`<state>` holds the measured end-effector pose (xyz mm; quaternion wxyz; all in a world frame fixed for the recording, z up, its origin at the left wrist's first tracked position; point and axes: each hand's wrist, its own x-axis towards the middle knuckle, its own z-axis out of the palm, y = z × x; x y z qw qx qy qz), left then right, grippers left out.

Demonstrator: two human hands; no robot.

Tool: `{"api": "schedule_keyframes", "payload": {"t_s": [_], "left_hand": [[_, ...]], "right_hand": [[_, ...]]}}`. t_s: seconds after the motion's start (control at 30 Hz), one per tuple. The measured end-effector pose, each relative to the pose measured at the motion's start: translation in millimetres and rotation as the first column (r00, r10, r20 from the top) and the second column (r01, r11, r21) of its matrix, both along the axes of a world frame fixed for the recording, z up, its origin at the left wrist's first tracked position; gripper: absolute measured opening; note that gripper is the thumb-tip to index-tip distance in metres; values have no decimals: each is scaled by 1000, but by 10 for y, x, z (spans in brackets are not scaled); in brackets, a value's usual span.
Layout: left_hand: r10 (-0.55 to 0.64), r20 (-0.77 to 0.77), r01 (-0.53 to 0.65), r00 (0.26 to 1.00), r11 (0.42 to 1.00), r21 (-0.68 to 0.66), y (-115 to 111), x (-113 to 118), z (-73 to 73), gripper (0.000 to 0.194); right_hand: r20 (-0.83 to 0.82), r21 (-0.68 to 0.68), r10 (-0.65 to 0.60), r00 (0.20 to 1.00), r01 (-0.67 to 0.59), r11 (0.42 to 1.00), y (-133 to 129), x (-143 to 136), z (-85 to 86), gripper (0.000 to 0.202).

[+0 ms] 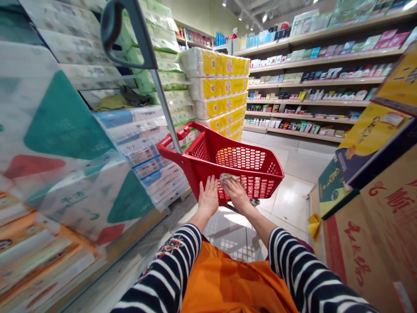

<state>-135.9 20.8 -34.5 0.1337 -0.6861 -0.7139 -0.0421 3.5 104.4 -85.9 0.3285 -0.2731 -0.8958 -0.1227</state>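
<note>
A red plastic shopping basket cart (234, 152) with perforated sides stands in front of me, its grey-handled metal pole (161, 87) slanting up to the left. Against the side wall of the basket my left hand (209, 199) lies flat, fingers stretched out and holding nothing. My right hand (237, 195) presses a crumpled greyish cloth (228, 177) to the same side, near the upper rim. Most of the cloth is hidden beneath the fingers.
Stacked tissue packs (81, 143) line the left side, with yellow-wrapped packs (224, 87) behind the cart. Cardboard boxes (368, 234) stand close on the right. Shelves of small goods (325, 82) fill the back. Tiled floor (293, 195) runs beyond the cart.
</note>
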Motion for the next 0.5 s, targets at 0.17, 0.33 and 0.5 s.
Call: {"api": "schedule_keyframes", "payload": {"t_s": [0.17, 0.33, 0.5], "left_hand": [[-33, 16, 33, 999, 999, -28, -133, -14, -152, 64], [38, 64, -44, 997, 994, 100, -55, -200, 43, 65], [120, 66, -129, 991, 980, 153, -8, -405, 246, 66]], "right_hand": [[87, -16, 31, 996, -30, 999, -154, -12, -296, 37], [-107, 58, 116, 987, -110, 992, -121, -258, 268, 39], [-144, 73, 98, 985, -88, 993, -1, -530, 607, 42]]}}
